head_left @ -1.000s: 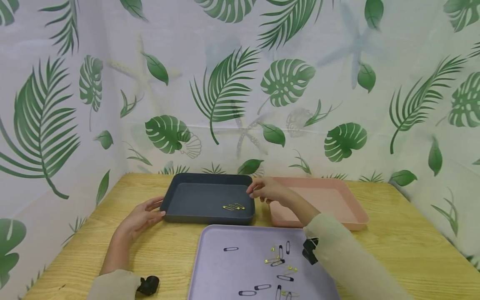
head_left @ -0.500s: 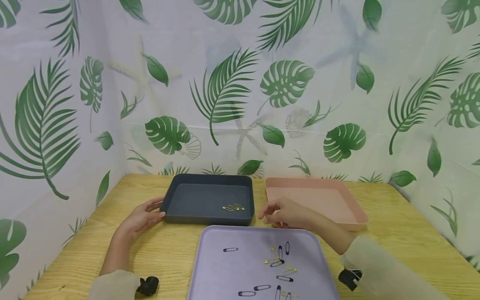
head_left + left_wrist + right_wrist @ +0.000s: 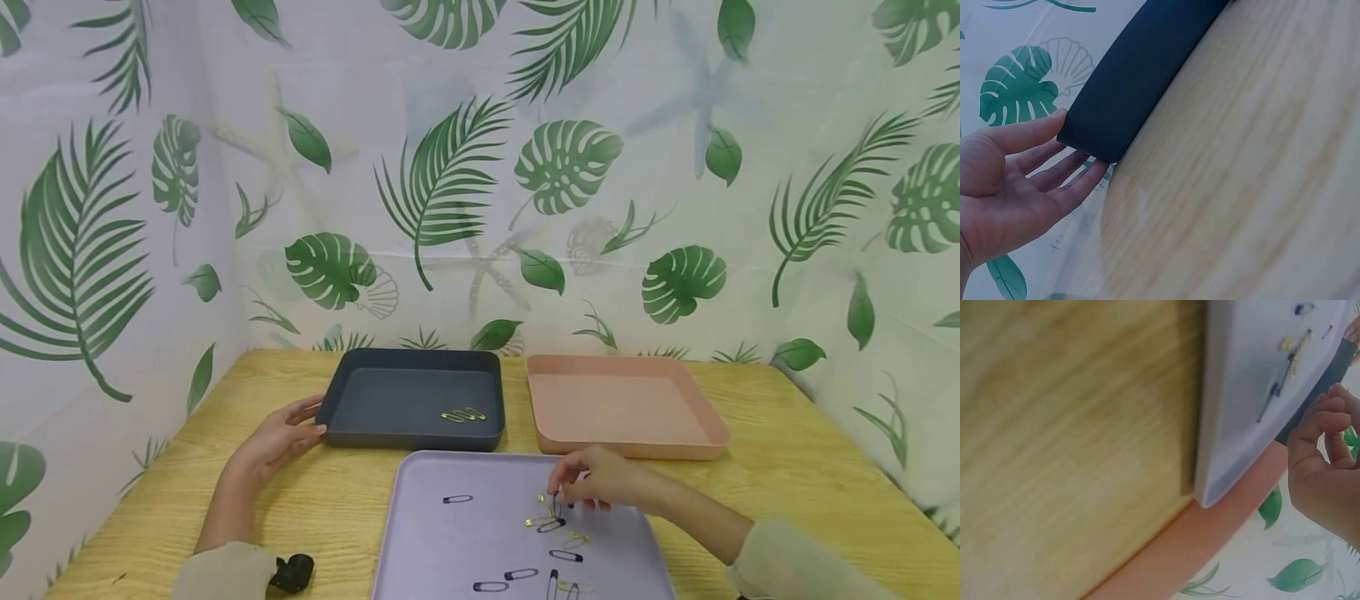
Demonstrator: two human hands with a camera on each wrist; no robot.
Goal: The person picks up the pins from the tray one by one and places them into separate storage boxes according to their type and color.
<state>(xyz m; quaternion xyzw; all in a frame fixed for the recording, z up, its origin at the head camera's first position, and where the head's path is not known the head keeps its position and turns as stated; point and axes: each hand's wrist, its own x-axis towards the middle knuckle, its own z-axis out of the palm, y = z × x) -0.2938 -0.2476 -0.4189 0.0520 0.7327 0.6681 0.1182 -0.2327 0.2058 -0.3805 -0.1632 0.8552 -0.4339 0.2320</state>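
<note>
My left hand [image 3: 273, 442] rests at the left end of the dark blue tray [image 3: 412, 439]. In the left wrist view its thumb touches the tray's upper edge, and the extended fingers [image 3: 1079, 190] reach its lower corner. Over the lilac tray [image 3: 427, 542] is my right hand [image 3: 603, 479], with bent fingers and the fingertips right at an upright-looking black safety pin [image 3: 557, 506]. Nothing shows held between thumb and fingers. Around that spot lie more black safety pins [image 3: 566, 556] and some yellow ones [image 3: 576, 539]. Three or so yellow safety pins [image 3: 463, 415] lie inside the dark blue tray.
To the right of the dark blue tray stands a pink tray [image 3: 630, 450], behind the lilac one. All three sit on a wooden table [image 3: 795, 517]. A leaf-patterned cloth [image 3: 480, 167] hangs behind and at both sides.
My right hand has moved from the dark blue tray's right edge, past the pink tray's front, down to the pins on the lilac tray. The left hand stays at the dark blue tray.
</note>
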